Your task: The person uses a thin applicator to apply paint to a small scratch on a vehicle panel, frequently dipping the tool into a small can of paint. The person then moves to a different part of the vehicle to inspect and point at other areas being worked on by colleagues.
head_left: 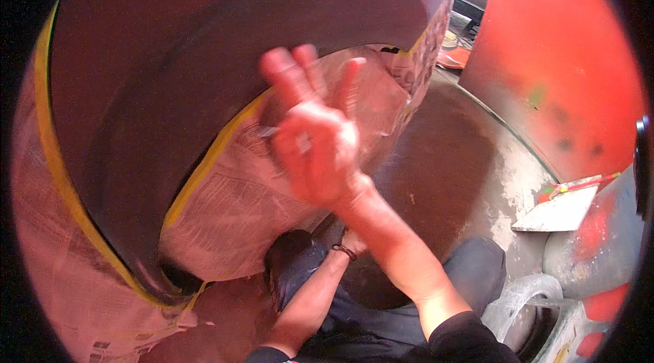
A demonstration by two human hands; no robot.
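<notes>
My right hand (pixel 313 138) is raised and motion-blurred in front of a curved dark grey painted panel (pixel 157 90) edged with yellow masking tape (pixel 211 152). Several of its fingers are spread apart, and a small pale shape beside it is too blurred to name. Behind it is pink-dusted masking paper (pixel 218 206); whether the hand touches it, I cannot tell. My left hand (pixel 353 242), with a dark band at the wrist, is low near my knees, mostly hidden by my right forearm, so its fingers do not show.
A red panel (pixel 545 63) with grey and green patches stands at the right. Below it are a white board (pixel 555 213), a grey and red curved part (pixel 589 247) and a dusty ring-shaped object (pixel 538 288). My bent legs (pixel 477 267) are over the brownish floor (pixel 436 172).
</notes>
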